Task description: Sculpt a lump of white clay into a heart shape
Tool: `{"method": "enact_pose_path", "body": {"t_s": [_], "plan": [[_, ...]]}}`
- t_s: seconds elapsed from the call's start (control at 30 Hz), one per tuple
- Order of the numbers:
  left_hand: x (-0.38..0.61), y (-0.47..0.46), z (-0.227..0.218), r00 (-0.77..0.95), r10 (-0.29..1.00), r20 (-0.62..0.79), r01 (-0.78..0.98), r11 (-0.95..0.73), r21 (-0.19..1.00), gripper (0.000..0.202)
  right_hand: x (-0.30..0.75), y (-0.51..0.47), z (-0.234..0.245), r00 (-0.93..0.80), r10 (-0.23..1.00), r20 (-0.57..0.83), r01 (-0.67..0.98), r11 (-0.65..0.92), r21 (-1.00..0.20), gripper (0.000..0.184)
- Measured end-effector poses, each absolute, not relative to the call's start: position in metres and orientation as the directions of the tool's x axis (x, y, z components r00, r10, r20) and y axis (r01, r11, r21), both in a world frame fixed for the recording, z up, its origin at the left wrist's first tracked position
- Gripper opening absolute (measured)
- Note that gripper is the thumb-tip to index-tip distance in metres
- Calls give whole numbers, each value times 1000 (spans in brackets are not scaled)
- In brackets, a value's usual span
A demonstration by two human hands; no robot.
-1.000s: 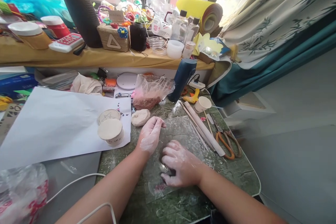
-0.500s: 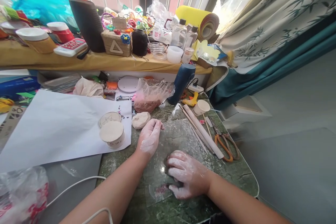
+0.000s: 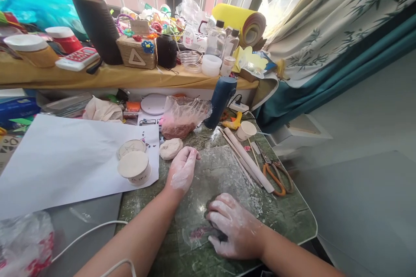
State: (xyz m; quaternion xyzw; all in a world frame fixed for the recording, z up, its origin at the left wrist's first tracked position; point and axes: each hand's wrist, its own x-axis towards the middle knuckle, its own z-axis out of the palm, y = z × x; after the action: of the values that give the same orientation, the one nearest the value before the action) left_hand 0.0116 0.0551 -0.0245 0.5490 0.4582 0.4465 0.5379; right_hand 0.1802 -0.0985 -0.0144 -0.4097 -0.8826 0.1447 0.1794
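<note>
My right hand (image 3: 232,225), dusted white, lies palm down with curled fingers over a dark lump under a clear plastic sheet (image 3: 221,173) on the green marble table (image 3: 289,216). What it presses is mostly hidden. My left hand (image 3: 182,168), also floury, rests on the sheet's left edge with its fingers loosely curled. A pale dough lump (image 3: 170,148) sits just beyond my left hand. A pinkish smear (image 3: 196,233) shows under the sheet near my right hand.
Two round paper cups (image 3: 134,166) stand on white paper (image 3: 65,156). A plastic bag of reddish stuff (image 3: 183,117), a dark blue bottle (image 3: 220,100), a white rolling stick (image 3: 248,159), scissors (image 3: 276,175) and a small cup (image 3: 246,130) lie around. A cluttered shelf runs behind.
My right hand has slid toward me along the sheet, from mid-sheet to its near part. My left hand has stayed at the sheet's left edge.
</note>
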Motion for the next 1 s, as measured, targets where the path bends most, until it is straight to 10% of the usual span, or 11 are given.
{"method": "enact_pose_path", "body": {"t_s": [0.2,0.5,0.8,0.9,1.0], "plan": [[12,55,-25,171,985,-1,13,-1,1000,31,183,-107,-21,-402,879,257,817,471,-333,56],[10,58,-28,184,983,9,21,-13,1000,32,201,-108,-20,-718,670,189,598,733,-323,58],[9,57,-33,180,984,10,-2,-10,1000,34,200,-114,-14,-752,594,286,512,799,-315,12],[10,58,-34,171,985,9,0,-9,1000,35,193,-115,-6,-615,706,352,488,691,-533,4],[10,59,-33,176,984,2,9,-3,1000,36,186,-108,5,-94,984,149,243,168,-955,5]]}}
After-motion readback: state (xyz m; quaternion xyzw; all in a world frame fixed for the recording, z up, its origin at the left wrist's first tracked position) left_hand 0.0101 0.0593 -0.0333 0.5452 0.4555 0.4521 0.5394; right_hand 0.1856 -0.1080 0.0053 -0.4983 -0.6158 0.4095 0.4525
